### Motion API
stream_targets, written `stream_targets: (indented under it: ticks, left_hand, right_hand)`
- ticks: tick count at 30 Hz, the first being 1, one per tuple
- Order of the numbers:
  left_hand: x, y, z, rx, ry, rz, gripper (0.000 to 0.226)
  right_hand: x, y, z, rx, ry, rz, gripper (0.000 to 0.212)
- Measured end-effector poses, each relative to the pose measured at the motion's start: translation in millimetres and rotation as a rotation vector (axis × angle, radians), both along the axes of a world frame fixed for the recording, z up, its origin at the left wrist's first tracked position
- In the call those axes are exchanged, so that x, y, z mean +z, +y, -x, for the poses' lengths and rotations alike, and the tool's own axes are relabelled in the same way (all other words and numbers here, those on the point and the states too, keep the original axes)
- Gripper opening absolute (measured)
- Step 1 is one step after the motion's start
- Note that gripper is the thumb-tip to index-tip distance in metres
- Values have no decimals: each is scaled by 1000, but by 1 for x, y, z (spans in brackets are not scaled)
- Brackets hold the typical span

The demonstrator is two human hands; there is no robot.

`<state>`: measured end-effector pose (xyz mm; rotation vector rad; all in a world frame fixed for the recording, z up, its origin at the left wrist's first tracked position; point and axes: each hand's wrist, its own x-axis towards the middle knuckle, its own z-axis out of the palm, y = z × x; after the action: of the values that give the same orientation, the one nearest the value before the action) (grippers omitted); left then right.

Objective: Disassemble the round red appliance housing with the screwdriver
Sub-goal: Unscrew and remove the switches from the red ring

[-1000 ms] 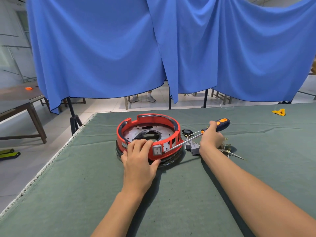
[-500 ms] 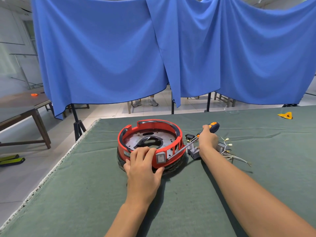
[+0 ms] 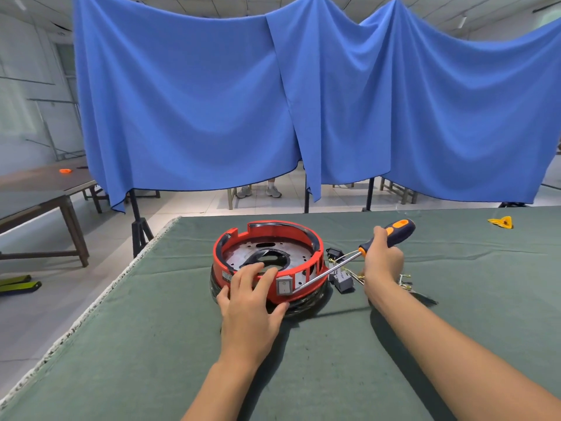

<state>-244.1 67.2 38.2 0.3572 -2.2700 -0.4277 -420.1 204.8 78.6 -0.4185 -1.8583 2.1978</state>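
- Since the moment before, the view had tipped up a little, so more of the blue curtain (image 3: 303,101) showed, while the round red housing (image 3: 267,262) sat in the same spot near the far left part of the green cloth-covered table (image 3: 334,360).
- The screwdriver (image 3: 358,256) had been raised at its handle end, so more of the orange-and-dark grip stood clear above the fist than before; its steel shaft sloped down to the housing's near right wall, beside the grey rocker switch (image 3: 284,286).
- The left hand (image 3: 252,308) stayed draped over the housing's near rim, fingers curled over the top edge and thumb pressed to the outer wall by the switch, gripping it.
- The right hand (image 3: 382,262) was closed round the screwdriver handle, just right of the housing, forearm stretched over the cloth.
- Loose wires and small black parts (image 3: 343,281) lay between housing and right wrist, partly hidden by that hand.
- A yellow scrap (image 3: 501,222) lay well apart at the far right.
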Motion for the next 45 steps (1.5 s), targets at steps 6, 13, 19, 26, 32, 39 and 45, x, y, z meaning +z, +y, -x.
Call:
stream_targets:
  ticks: [6, 13, 19, 26, 32, 39, 45]
  left_hand:
    - [-2, 1, 0, 32, -36, -11, 66]
    - [-6, 2, -5, 42, -4, -44, 65]
    - [0, 3, -8, 47, 3, -41, 57]
    - [0, 3, -10, 11, -34, -45, 56]
    - [-3, 1, -8, 2, -48, -40, 56]
    - [-5, -2, -7, -7, -49, -62, 56]
    - [-2, -1, -8, -18, -43, -65, 55]
  right_hand:
    - [41, 11, -41, 38, 435, -97, 41]
    - [92, -1, -91, 235, 917, -287, 39]
    - [119, -22, -115, 284, 1130, -446, 36]
    - [121, -32, -116, 285, 1170, -464, 37]
    - [116, -34, -111, 283, 1131, -469, 35]
    - [115, -37, -113, 270, 1195, -478, 35]
    - [115, -38, -113, 270, 1210, -454, 36]
